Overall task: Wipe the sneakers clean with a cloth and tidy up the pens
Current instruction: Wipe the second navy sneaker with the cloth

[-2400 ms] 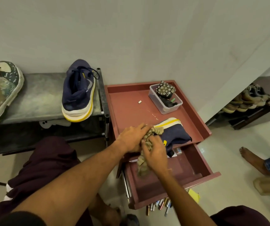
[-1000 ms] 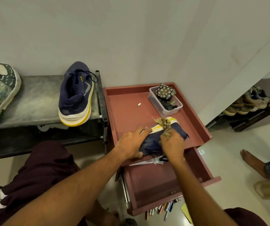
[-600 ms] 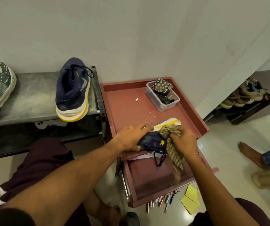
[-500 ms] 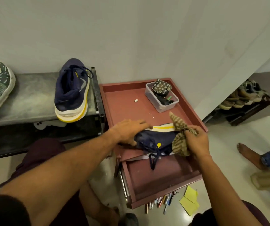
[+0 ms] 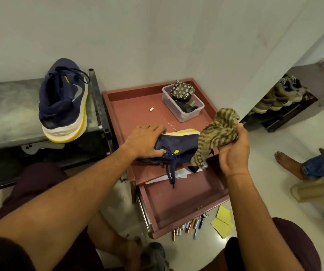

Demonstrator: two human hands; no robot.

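Wiping seems half done: one navy, yellow-soled sneaker (image 5: 63, 100) stands on the grey bench (image 5: 10, 114); left hand (image 5: 145, 140) presses flat on its mate (image 5: 178, 148) atop the red-brown cabinet (image 5: 133, 106); scattered pens (image 5: 190, 225) lie untidied on the floor below; right hand (image 5: 233, 151) clutches the striped olive cloth (image 5: 218, 133).

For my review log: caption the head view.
Left hand presses a navy sneaker onto the red cabinet; right hand holds the striped cloth.
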